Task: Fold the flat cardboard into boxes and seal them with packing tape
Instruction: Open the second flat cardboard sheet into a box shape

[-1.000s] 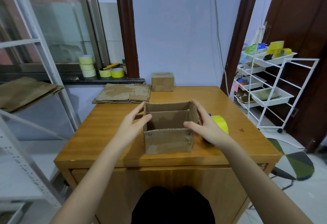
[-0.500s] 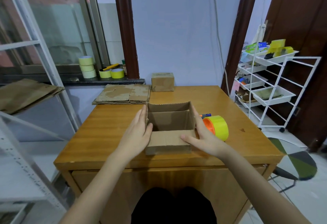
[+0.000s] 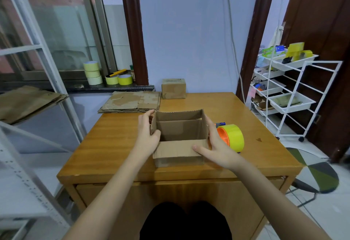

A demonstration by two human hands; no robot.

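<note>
While the open-topped cardboard box (image 3: 180,137) stands near the front edge of the wooden bench (image 3: 117,145), both hands brace it from either side. The left hand (image 3: 146,135) lies flat against the box's left wall, its fingers (image 3: 145,115) straight and reaching up to the wall's top edge, the thumb hooked over the near left corner. The right hand (image 3: 216,145) lies along the right wall with fingers straight, and its thumb presses on the near flap (image 3: 180,147), which is folded inward and lies roughly level over the front of the opening. The far flap stands upright. Just beside the right hand, a roll of yellow packing tape on an orange dispenser (image 3: 232,137) rests on the bench. At the far left of the bench lies a stack of flat cardboard (image 3: 130,102), and next to it, against the wall, sits a small closed box (image 3: 173,88).
</note>
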